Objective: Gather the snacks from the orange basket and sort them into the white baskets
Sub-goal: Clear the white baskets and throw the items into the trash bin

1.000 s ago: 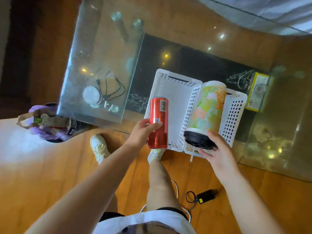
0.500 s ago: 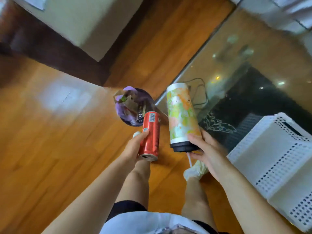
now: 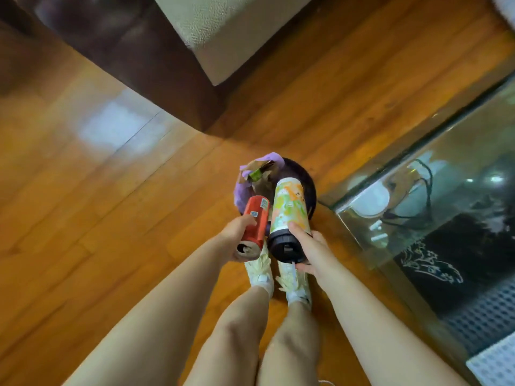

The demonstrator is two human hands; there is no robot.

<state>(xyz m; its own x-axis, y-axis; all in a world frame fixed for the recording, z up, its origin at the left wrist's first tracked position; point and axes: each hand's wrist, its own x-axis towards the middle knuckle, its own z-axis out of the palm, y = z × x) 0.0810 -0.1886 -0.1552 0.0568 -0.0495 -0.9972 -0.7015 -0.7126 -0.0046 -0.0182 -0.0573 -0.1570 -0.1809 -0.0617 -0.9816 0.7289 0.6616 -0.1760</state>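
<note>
My left hand [image 3: 233,237] grips a red drink can [image 3: 255,222], its opened top toward me. My right hand [image 3: 308,248] grips a tall cup [image 3: 288,208] with a green and orange pattern and a black lid. Both are held tilted over a dark round bin [image 3: 306,178] on the floor, which holds a purple bag [image 3: 242,188] and brown paper rubbish. A corner of a white perforated basket [image 3: 496,363] shows at the bottom right. No orange basket is in view.
A glass coffee table [image 3: 434,151] runs along the right, with a white round device and black cables under its top. A sofa with a beige cushion [image 3: 223,32] stands at the back. My legs and white shoes [image 3: 278,277] are below the hands on the wooden floor.
My view has turned left from the table and white baskets to the bin. Both hands have carried the can and the cup along and now hold them over it.
</note>
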